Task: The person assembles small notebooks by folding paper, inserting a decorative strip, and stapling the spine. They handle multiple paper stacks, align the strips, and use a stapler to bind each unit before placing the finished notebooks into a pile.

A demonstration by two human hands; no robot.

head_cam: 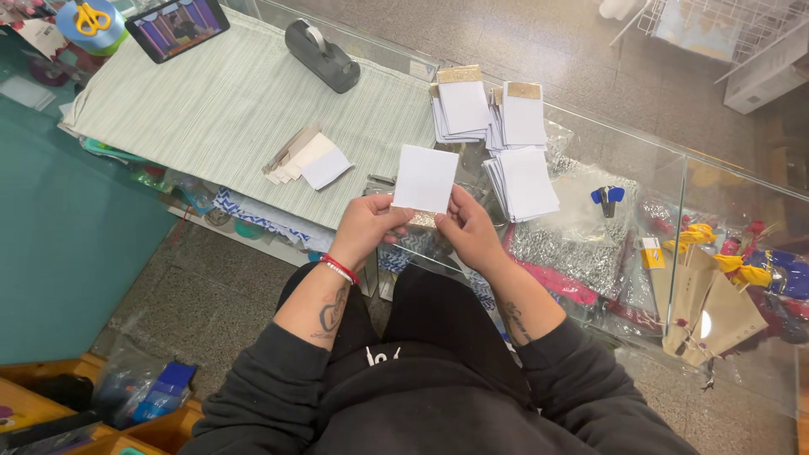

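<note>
tablet [178,27] cut off at top, scissors [91,17] too

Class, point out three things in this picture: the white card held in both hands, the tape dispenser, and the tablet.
white card [425,178], head view, centre of its blank face.
tape dispenser [321,54], head view, middle of its dark body.
tablet [178,27], head view, middle of its lit screen.

1. A striped cloth [227,101] covers the glass counter [674,168].
2. On the cloth's far edge sits a dark tape dispenser [322,55].
3. A tablet [177,27] lies at the cloth's far-left corner.
4. Just off the cloth's right edge, stacks of white cards [497,135] wait.
</note>
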